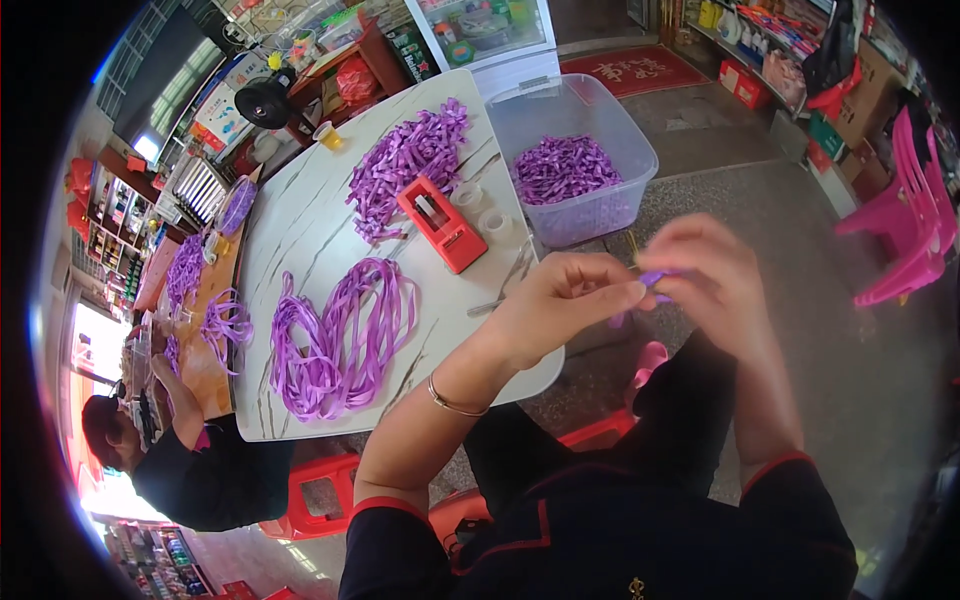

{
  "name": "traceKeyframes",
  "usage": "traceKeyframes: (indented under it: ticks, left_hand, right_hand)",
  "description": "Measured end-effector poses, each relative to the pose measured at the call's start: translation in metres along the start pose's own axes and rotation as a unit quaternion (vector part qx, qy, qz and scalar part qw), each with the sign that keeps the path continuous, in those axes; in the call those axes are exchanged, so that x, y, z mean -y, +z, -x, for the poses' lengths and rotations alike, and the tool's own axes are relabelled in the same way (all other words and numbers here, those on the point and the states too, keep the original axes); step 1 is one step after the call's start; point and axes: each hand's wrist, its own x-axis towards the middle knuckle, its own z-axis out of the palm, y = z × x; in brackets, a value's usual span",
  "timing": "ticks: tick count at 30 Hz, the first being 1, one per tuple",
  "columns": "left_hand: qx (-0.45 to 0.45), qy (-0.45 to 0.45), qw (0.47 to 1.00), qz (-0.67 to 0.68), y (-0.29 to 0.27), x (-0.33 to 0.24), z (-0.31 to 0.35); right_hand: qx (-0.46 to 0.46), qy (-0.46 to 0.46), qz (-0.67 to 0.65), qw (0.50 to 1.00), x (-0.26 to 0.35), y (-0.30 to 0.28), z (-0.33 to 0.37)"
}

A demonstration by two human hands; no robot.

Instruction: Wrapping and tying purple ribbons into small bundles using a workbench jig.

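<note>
My left hand (pixel 575 300), with a thin bangle on its wrist, pinches a small piece of purple ribbon (pixel 652 279) between thumb and forefinger. Close against it, my right hand (pixel 708 285) is slightly blurred, its fingers closed on the same ribbon. A thin gold-coloured strip (pixel 633 246) sticks up between the hands. Both hands are above my lap, just off the table's right edge. On the white marbled table (pixel 440 345) lie long looped purple ribbons (pixel 345 340), a heap of short purple ribbon pieces (pixel 415 155) and a red tape dispenser (pixel 442 226).
A clear plastic bin (pixel 600 215) partly filled with purple ribbon pieces stands beyond my hands. Small clear cups (pixel 495 222), a grey metal tool (pixel 487 308) and a cup of yellow drink (pixel 328 136) are on the table. Another person (pixel 190 450) sits at left; pink chairs (pixel 910 215) stand right.
</note>
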Motion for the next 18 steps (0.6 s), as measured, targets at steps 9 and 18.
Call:
traceKeyframes:
  ticks: [9,18]
  left_hand:
    - [-0.145,0.109,0.965,-0.188,0.013,0.030,-0.032]
    - [-0.101,0.039,0.993,0.043,0.020,0.022,-0.041]
  right_hand:
    - [-0.131,0.343,-0.333,0.868,0.011,0.028,0.044]
    - [-0.008,0.403,-0.334,0.852,0.011,0.048,0.090]
